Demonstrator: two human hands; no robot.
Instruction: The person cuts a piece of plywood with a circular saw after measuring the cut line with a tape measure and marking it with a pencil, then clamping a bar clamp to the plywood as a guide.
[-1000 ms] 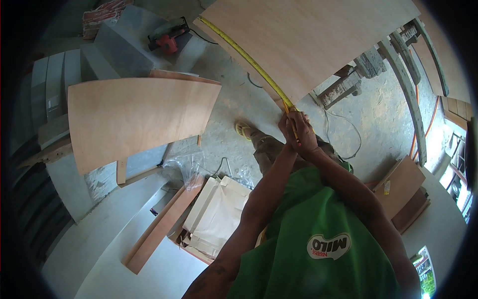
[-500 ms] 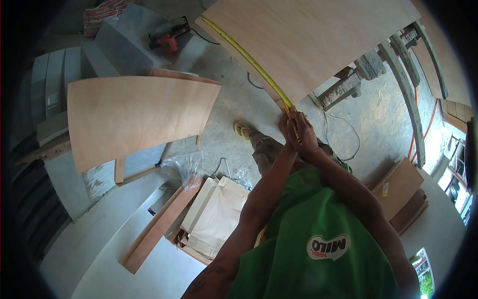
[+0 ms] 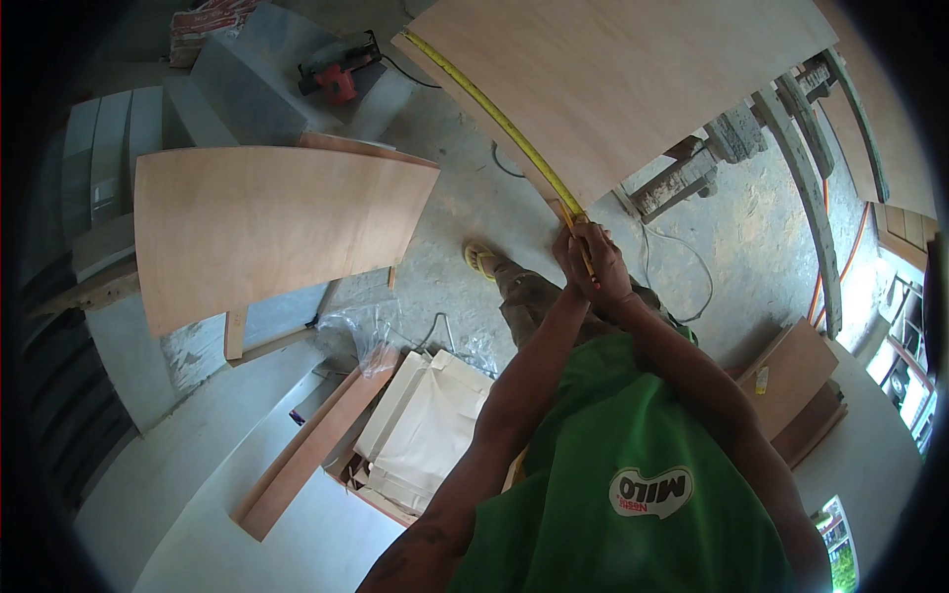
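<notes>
A yellow tape measure (image 3: 494, 115) lies stretched along the left edge of a large plywood sheet (image 3: 633, 79), from its far corner to the near one. At that near corner my two hands are pressed together. My left hand (image 3: 566, 255) is closed at the near end of the tape, whose case is hidden by the fingers. My right hand (image 3: 607, 261) is closed on a thin pencil (image 3: 590, 265), which slants between the hands with one end toward the sheet's edge.
A second plywood panel (image 3: 282, 232) rests on the left. Behind it is a red circular saw (image 3: 339, 81). Wooden supports (image 3: 682, 183) stand under the large sheet. An opened carton (image 3: 420, 425), a long board (image 3: 311, 450) and leaning boards (image 3: 791, 385) lie nearer. A cable (image 3: 707, 282) loops across the floor.
</notes>
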